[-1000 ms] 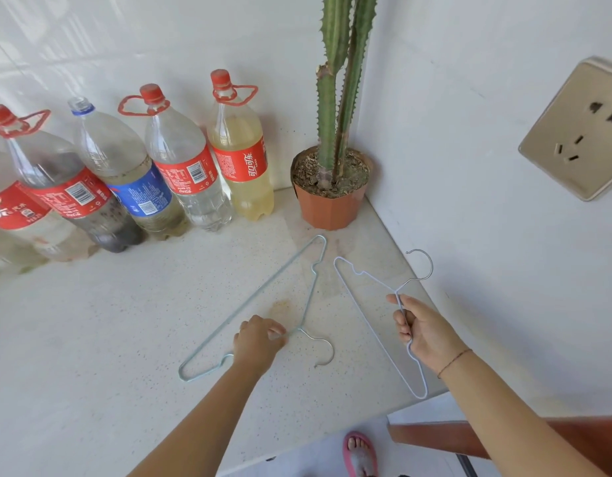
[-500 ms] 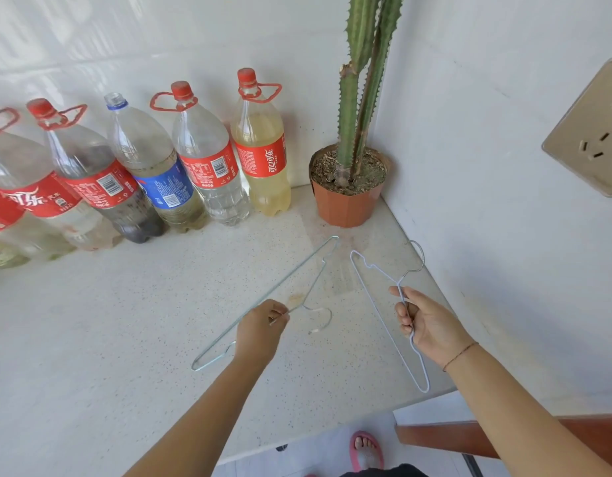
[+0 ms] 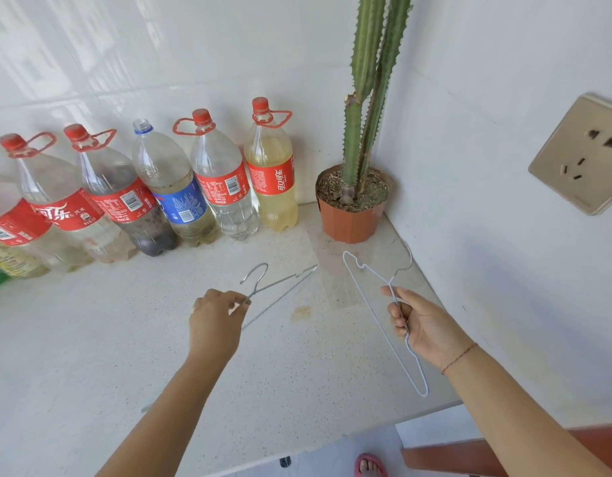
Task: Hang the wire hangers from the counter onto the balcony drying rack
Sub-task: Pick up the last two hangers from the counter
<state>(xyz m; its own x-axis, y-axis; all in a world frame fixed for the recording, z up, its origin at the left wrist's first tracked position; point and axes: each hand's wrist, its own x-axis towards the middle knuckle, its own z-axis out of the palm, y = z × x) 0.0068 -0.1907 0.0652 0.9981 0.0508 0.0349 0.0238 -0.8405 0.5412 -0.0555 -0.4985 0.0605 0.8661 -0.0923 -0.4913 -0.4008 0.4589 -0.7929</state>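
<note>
Two thin wire hangers are over the pale speckled counter (image 3: 91, 356). My left hand (image 3: 215, 321) pinches the neck of a grey-green hanger (image 3: 280, 282), lifted off the counter with its hook pointing up and its far end toward the plant pot. My right hand (image 3: 425, 327) is closed around the neck of a pale blue hanger (image 3: 370, 297); its hook lies near the right wall and one shoulder end hangs below my wrist. The drying rack is not in view.
Several large plastic bottles (image 3: 225, 187) line the tiled back wall. A tall cactus in an orange pot (image 3: 352, 218) fills the corner. A wall socket (image 3: 580, 156) sits on the right wall. The counter edge (image 3: 332, 438) runs below, with a pink-sandalled foot (image 3: 370, 464) on the floor.
My left hand has picked the grey-green hanger up from the counter and turned it so its hook points up. My right hand keeps holding the pale blue hanger. The view has tilted upward.
</note>
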